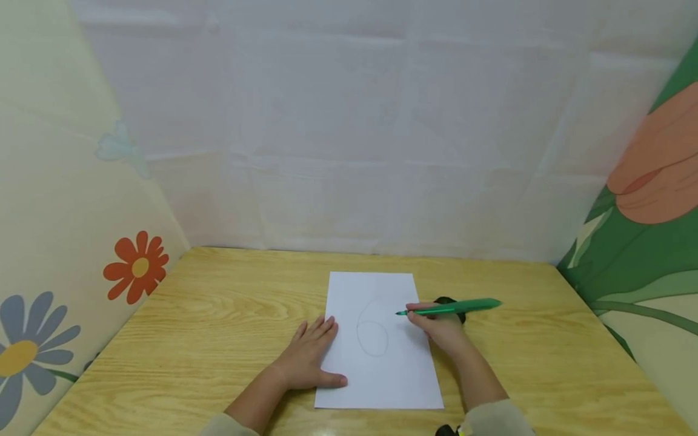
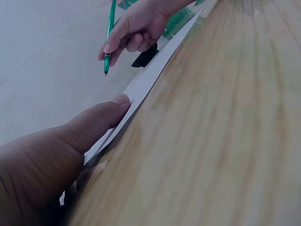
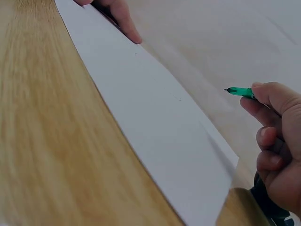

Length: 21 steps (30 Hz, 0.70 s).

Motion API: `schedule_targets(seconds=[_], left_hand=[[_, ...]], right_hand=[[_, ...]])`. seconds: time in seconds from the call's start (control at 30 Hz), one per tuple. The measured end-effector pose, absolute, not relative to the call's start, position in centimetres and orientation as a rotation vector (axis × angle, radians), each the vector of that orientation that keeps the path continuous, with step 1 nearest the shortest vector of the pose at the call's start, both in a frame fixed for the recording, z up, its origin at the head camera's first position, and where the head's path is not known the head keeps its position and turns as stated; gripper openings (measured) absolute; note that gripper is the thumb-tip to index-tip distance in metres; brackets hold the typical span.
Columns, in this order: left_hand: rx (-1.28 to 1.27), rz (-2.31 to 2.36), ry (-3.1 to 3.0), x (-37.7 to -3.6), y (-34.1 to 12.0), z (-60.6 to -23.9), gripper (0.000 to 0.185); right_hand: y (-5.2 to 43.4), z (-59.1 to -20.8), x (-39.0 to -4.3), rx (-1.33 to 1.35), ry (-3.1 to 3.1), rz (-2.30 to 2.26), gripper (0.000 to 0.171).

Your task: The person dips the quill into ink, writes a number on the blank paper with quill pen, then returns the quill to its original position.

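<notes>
A white sheet of paper (image 1: 400,381) lies on the wooden table, bearing a thin looped line shaped like a 6. My left hand (image 1: 312,357) rests flat at the sheet's left edge, fingers spread and thumb across its lower left part. Between thumb and fingers, my right hand (image 1: 444,327) pinches a slim green pen (image 1: 471,306) over the sheet's right side. The pen's dark tip points left, and in the right wrist view the pen (image 3: 241,92) shows a gap between tip and paper. The other right fingers (image 3: 269,162) are curled in.
A dark object (image 1: 446,300) stands just behind my right hand, partly hidden by it. The wooden table (image 1: 229,303) extends to both sides of the sheet. A white cloth (image 1: 327,121) hangs at the back, with flower-printed panels (image 1: 136,266) at the sides.
</notes>
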State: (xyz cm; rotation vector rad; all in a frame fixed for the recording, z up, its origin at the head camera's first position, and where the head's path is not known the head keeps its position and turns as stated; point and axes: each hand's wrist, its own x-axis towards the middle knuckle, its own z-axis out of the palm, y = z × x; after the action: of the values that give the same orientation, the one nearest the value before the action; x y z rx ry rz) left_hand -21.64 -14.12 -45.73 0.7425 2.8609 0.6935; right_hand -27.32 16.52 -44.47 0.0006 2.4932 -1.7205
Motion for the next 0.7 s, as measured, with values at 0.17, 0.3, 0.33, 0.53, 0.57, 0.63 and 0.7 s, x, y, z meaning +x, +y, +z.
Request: schedule_targets(seconds=[0.17,0.3,0.33,0.53,0.57,0.63,0.7], left_hand=[[0.734,0.692,2.853,-21.7,-14.2,-45.8,0.110],[0.723,0.702,2.842,-21.8,-14.2,-45.8,0.111],[0.722,0.705,2.840,-21.8,-14.1,-45.9,0.111],[0.712,0.700,2.829,-21.8,-14.0,-45.8,0.112],[0.710,0.699,2.827,-21.8,-14.0,-45.8,0.112],[0.708,0.696,2.824,-21.8,-14.0,-45.7,0.112],[0.707,0.693,2.822,-21.8,-14.0,-45.7,0.112]], right_hand=[[17.8,-44.4,-27.2,-0.103,2.477,-1.754,0.039],[18.8,-44.5,-27.1,-0.141,2.508,-1.739,0.039],[19.0,-44.5,-27.0,-0.143,2.516,-1.734,0.039],[20.4,-44.2,-26.7,-0.121,2.536,-1.718,0.045],[20.6,-44.2,-26.7,-0.098,2.535,-1.715,0.046],[21.1,-44.1,-26.6,-0.054,2.545,-1.698,0.048],[21.6,-44.0,-26.5,-0.025,2.570,-1.671,0.049]])
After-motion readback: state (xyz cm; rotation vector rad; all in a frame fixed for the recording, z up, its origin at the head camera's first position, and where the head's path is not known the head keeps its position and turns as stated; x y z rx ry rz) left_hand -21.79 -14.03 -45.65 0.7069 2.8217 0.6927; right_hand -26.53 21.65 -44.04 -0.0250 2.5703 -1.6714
